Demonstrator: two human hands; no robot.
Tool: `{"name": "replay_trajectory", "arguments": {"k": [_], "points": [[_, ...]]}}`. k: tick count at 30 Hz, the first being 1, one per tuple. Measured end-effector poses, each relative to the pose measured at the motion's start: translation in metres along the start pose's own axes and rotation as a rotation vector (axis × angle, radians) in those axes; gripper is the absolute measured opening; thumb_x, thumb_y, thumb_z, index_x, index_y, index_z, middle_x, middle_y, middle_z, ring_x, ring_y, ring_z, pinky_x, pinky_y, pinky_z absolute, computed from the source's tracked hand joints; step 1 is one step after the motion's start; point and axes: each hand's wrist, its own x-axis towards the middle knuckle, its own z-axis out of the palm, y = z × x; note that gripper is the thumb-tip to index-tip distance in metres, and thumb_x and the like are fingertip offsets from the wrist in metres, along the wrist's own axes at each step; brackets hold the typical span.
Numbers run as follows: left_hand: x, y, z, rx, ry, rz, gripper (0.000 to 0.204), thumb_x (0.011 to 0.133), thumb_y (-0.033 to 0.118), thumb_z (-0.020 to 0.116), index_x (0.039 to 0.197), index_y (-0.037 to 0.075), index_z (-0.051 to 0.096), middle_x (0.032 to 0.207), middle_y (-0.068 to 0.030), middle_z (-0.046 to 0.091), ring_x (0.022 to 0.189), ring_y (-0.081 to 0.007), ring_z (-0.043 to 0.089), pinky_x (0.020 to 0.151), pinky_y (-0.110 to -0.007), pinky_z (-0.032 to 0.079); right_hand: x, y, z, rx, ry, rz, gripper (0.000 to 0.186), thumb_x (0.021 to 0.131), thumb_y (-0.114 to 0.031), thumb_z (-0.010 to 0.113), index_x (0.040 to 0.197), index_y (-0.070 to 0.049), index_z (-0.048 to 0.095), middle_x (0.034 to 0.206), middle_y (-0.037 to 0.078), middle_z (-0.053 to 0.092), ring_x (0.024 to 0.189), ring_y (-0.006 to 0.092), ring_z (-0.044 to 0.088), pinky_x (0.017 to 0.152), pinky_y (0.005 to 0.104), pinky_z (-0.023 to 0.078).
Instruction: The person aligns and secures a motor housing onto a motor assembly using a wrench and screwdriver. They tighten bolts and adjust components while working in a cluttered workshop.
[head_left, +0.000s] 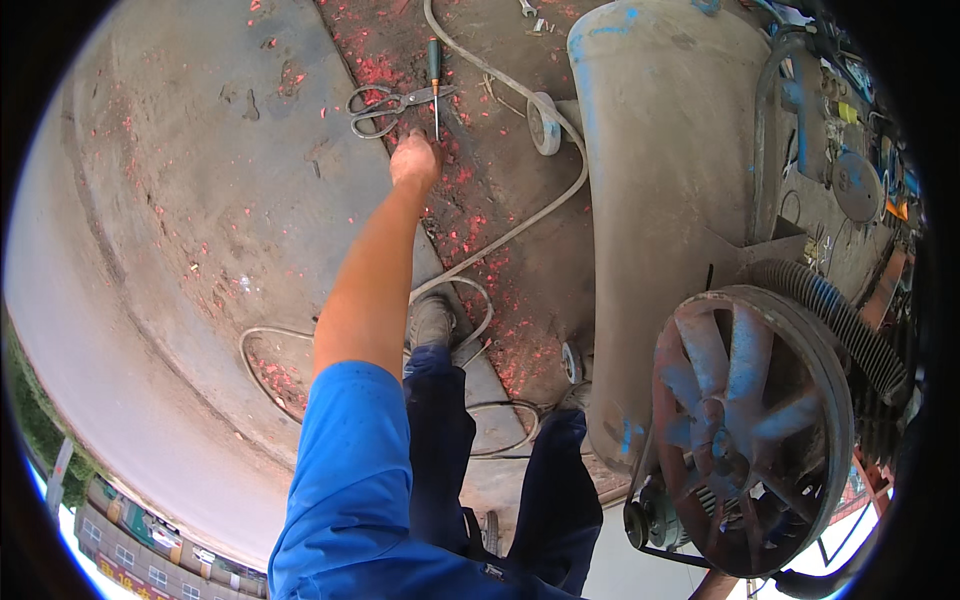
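Head view: screwdriver (pixel 435 74) just far of left hand (pixel 415 160), long axis near-far, crossing scissors (pixel 401 102) lying left-right; finger closure cannot tell; right hand out of view.

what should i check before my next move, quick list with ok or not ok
1. Left hand near the screwdriver and shears: ok, just below both.
2. Left grip: cannot tell; the back of the hand hides the fingers.
3. Tools lying apart: not ok; the screwdriver crosses the shears' blades.
4. Right hand placed safely: cannot tell; it is out of view.
5. Feet free of the hose: not ok; it loops around by the left shoe.
6. Spoked wheel at a standstill: cannot tell from one still picture.
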Motion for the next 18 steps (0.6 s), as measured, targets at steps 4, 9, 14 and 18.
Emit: {"name": "replay_trajectory", "arguments": {"k": [4,9,14,18], "points": [[0.049,0.012,0.020,0.031,0.000,0.026,0.043,0.094,0.037,0.064,0.121,0.003,0.060,0.119,-0.0214,0.068,0.114,-0.0370,0.064,0.098,-0.046,0.051,-0.008,0.005,0.008,-0.027,0.091,0.013,0.042,0.097,-0.028,0.065,0.129,-0.005,0.050,0.111,0.004,0.052,0.094,0.0187,0.050,0.082,0.0325,0.042],[0.074,0.023,0.026,-0.056,0.021,-0.136,0.037,0.089,0.031,0.066,0.117,0.007,0.069,0.116,-0.0201,0.070,0.112,-0.0364,0.067,0.096,-0.046,0.052,-0.023,0.001,0.013,-0.037,0.153,0.026,0.047,0.097,-0.030,0.065,0.133,-0.005,0.048,0.119,0.006,0.052,0.104,0.0221,0.050,0.089,0.0369,0.042],[0.046,-0.005,0.027,-0.508,-0.053,-0.051,0.019,0.089,0.014,0.069,0.099,-0.003,0.068,0.077,-0.0098,0.065,0.057,-0.0162,0.062,0.051,-0.031,0.050,-0.043,-0.009,0.002,-0.018,0.166,0.038,0.053,0.097,-0.032,0.065,0.138,-0.005,0.046,0.128,0.008,0.052,0.113,0.0254,0.050,0.096,0.0414,0.042],[-0.095,-0.039,-0.021,-0.887,-0.159,-0.055,0.015,0.092,0.009,0.064,0.101,-0.002,0.062,0.082,-0.0071,0.065,0.063,-0.0167,0.066,0.054,-0.028,0.056,-0.032,-0.018,-0.012,-0.007,0.108,0.057,0.057,0.097,-0.034,0.065,0.142,-0.006,0.044,0.135,0.009,0.052,0.121,0.0281,0.050,0.102,0.0449,0.042]]}}
